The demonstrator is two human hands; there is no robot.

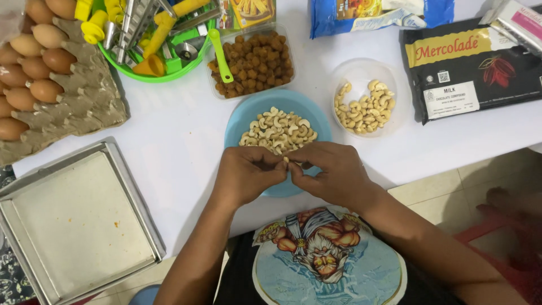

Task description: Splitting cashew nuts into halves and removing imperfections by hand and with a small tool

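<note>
Left hand: curled nearly closed, fingertips pinched on one end of a single cashew. Right hand: likewise curled, thumb and forefinger pinched on the opposite end of the same nut. Both hands equally near it, meeting at the body's midline.

Cashew: pale, small, mostly hidden between the fingertips; long axis apparently left to right, running from one hand toward the other, though too little visible to be sure. Held just above the near rim of the blue plate, directly on the person's side of the cashew heap.

Blue plate: round, on the white surface, near half covered by the hands. Heap of cashew pieces piled on its far half, just beyond the fingertips.

Clear round tub: right of the plate, close beside it, with whole cashews inside.

Clear square tub of brown nuts: beyond the plate, a green spoon lying in it.

Green bowl of kitchen tools: far left of centre. Egg tray with brown eggs: far left edge. Square metal baking tin: near left, well apart from the hands. Dark chocolate packet and blue packet: far right.
</note>
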